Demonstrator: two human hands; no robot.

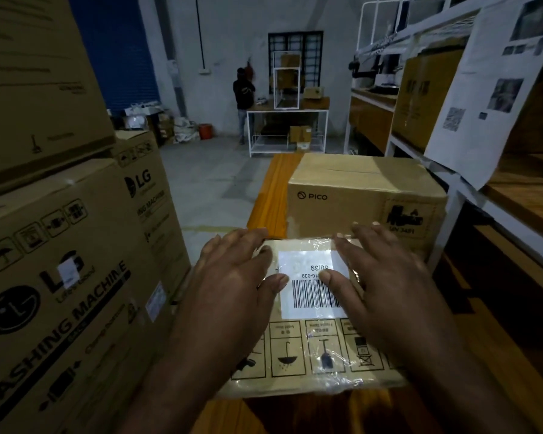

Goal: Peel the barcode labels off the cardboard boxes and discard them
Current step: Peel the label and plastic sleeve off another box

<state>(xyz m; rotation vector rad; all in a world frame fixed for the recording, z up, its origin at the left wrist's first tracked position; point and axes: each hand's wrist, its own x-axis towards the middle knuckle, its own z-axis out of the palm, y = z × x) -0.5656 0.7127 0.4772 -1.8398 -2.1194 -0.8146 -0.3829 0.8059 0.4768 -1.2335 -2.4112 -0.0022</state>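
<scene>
A small cardboard box (298, 368) wrapped in clear film lies flat on the orange table (273, 189) in front of me. A white barcode label (308, 277) is stuck on its top face, under the film. My left hand (232, 277) rests on the box's left part, fingers straight, thumb at the label's left edge. My right hand (386, 277) lies on the right part, fingers straight, thumb tip on the label above the barcode. Behind it stands a larger PICO cardboard box (358, 195).
Stacked LG washing machine cartons (63, 277) stand close on the left, one with a small white sticker (68, 270). White shelving (452, 170) with cartons and hanging papers lines the right. A person (243, 98) stands by a white table at the far wall.
</scene>
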